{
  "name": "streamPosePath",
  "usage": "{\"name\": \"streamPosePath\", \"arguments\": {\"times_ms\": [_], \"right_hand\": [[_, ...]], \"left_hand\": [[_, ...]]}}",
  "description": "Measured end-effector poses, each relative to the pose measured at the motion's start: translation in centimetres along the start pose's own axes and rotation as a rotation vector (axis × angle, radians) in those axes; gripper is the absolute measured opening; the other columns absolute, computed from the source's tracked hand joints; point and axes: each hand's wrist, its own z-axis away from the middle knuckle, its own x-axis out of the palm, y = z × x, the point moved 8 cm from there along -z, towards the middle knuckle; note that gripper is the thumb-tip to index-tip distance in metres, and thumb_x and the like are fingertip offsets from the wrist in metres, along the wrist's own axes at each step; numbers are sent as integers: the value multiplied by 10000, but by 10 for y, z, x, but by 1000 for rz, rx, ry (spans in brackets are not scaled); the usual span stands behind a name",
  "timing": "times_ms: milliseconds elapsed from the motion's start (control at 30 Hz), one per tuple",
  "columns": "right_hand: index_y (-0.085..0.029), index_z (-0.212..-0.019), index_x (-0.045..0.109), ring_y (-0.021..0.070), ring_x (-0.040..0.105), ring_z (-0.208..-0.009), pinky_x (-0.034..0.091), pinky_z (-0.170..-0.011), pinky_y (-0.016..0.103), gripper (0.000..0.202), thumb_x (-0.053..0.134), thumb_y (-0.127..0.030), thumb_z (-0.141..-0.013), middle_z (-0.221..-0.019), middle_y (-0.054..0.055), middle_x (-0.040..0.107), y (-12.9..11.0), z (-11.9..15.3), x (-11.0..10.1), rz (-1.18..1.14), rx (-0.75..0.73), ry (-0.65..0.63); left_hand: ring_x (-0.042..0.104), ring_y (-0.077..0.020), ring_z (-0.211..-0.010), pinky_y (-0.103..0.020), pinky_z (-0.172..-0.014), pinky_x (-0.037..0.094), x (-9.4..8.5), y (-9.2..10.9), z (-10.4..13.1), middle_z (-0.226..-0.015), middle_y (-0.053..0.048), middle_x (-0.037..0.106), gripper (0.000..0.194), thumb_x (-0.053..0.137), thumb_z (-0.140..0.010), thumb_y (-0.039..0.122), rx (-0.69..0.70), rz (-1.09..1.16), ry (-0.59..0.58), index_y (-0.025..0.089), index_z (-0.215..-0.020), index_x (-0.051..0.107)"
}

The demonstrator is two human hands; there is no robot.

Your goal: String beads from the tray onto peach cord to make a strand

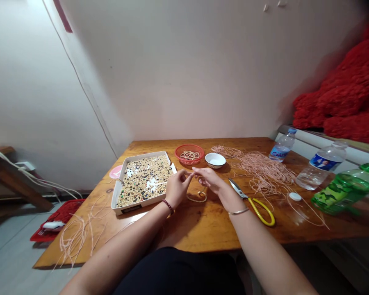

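Observation:
My left hand (177, 185) and my right hand (209, 179) meet over the middle of the table, thumbs and fingertips pinched close together. A small loop of tan beads (197, 200) hangs or lies just beneath them. Its cord seems to run up into the pinched fingers, too thin to follow clearly. Left of my left hand stands a white shallow tray (114, 200) filled with loose tan beads (144, 174), with some black and green ones mixed in. On the right, yellow-handled scissors (254, 206) lie with blades slightly apart.
Behind my hands are a red basket (176, 155) holding beaded strands and a white bowl (215, 160). Pink cords (264, 168) are heaped at right, and more cords (80, 233) lie at left. Two clear bottles (318, 170), a green bottle (346, 190) and a white cap (295, 196) line the right.

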Motion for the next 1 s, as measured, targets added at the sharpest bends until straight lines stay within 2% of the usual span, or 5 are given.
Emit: {"name": "streamPosePath", "arguments": {"times_ms": [133,333,500,733,1000], "right_hand": [[-129,-653,638,35,233,-390,118,-399,223,414,734,-529,-600,-427,-79,348,-5,-1,-1,185,-66,35],[-148,-653,586,37,210,-390,81,-399,227,396,695,-529,-651,-437,-88,312,0,3,6,86,16,-60],[-140,-712,600,24,240,-414,73,-392,214,402,722,-515,-636,-558,-57,427,3,8,7,2,89,-122],[-145,-781,653,22,275,-430,100,-379,189,342,762,-427,-623,-564,-56,433,5,4,-3,13,88,-128],[-170,-835,640,16,378,-461,161,-381,164,303,719,-423,-688,-778,11,604,7,4,-2,33,97,-89]], "left_hand": [[484,-102,-517,-211,-501,249,2,5,5,-575,19,572,306,506,-868,450,30,-174,-8,200,-750,636],[506,-108,-553,-224,-508,227,3,14,9,-629,10,614,291,481,-895,429,93,-317,-9,218,-764,633],[530,-115,-575,-236,-513,237,3,16,11,-663,4,639,261,472,-909,378,124,-383,-11,223,-774,632],[563,-142,-645,-265,-538,245,3,26,14,-711,-31,656,285,421,-932,314,261,-497,3,213,-763,627],[525,-111,-527,-224,-494,256,1,13,9,-628,26,607,220,430,-928,384,80,-289,-5,221,-902,574]]}}
